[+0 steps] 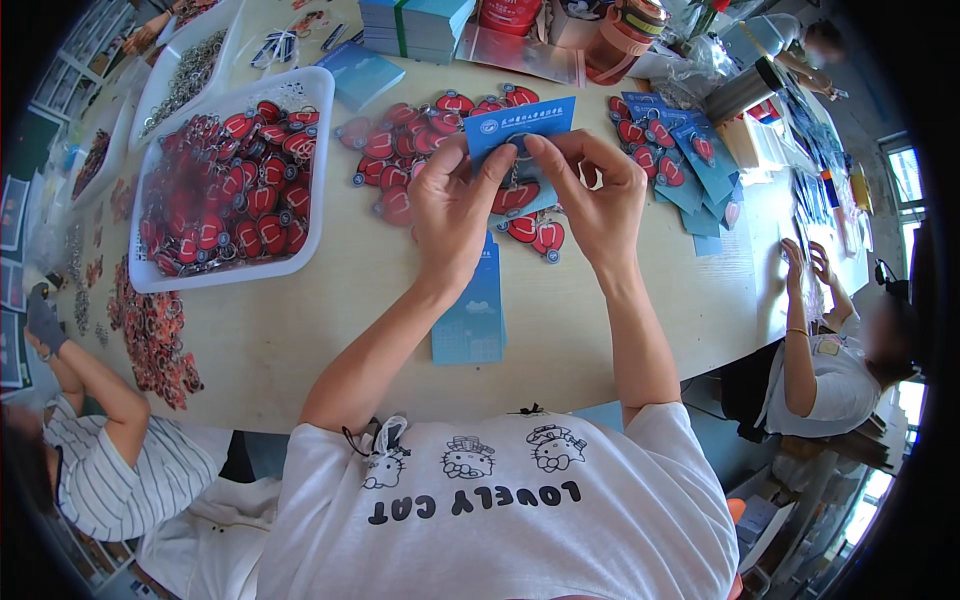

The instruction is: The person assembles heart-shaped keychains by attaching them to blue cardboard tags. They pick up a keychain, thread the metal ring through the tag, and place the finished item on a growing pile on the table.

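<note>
Between both hands a blue backing card (520, 114) is held up above the table. My left hand (452, 205) pinches it at its left side, thumb pressed against the front. On the other side my right hand (603, 195) pinches it, thumb near the card's middle. Just below the thumbs a short chain and a red keychain charm (515, 197) show; whether they hang from the card I cannot tell. Loose red keychains (395, 150) lie spread behind and under my hands. A stack of blue cards (468, 325) lies on the table nearer to me, below my hands.
At left stands a white bin (320, 190) full of red keychains, with a tray of metal rings (195, 75) beyond. Carded keychains (680, 150) are piled at right. Banded cards (415, 25), a bottle (625, 40) and a tumbler (743, 90) stand at the back. People work on both sides.
</note>
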`<state>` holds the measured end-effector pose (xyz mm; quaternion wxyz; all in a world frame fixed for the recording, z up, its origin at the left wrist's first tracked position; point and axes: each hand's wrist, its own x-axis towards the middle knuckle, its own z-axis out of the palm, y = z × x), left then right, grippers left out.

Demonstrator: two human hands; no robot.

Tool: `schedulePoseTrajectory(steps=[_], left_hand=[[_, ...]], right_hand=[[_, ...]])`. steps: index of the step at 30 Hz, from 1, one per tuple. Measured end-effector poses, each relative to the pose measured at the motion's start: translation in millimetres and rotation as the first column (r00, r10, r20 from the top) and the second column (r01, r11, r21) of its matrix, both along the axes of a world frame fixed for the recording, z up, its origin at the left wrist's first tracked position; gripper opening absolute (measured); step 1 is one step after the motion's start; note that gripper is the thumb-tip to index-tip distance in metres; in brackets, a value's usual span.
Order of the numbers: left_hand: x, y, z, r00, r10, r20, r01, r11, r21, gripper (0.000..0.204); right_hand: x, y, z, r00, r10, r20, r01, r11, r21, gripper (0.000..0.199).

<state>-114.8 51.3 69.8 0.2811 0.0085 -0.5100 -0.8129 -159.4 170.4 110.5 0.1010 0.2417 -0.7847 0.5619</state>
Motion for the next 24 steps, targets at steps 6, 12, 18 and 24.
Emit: schedulePoseTrajectory(steps=[6, 12, 18, 24], left_hand=[[3, 2, 3, 1.000, 0.009, -0.022, -0.010, 1.000, -0.015, 0.016], [8, 2, 10, 1.000, -0.002, 0.003, 0.002, 0.996, -0.094, 0.015], [7, 7, 12, 1.000, 0.011, -0.002, -0.011, 1.000, -0.018, 0.016], [12, 7, 22, 1.000, -0.015, 0.006, 0.015, 1.000, 0.003, 0.017]], right_hand=[[-8, 1, -2, 0.918, -0.073, -0.389, 0.114, 0.990, 0.085, 0.020], [-1, -7, -15, 0.987, 0.147, 0.059, -0.119, 0.935, -0.333, 0.024], [5, -9, -11, 0.964, 0.227, 0.136, -0.175, 0.933, -0.316, 0.022], [9, -5, -4, 0.974, 0.200, 0.109, -0.167, 0.952, -0.256, 0.019]])
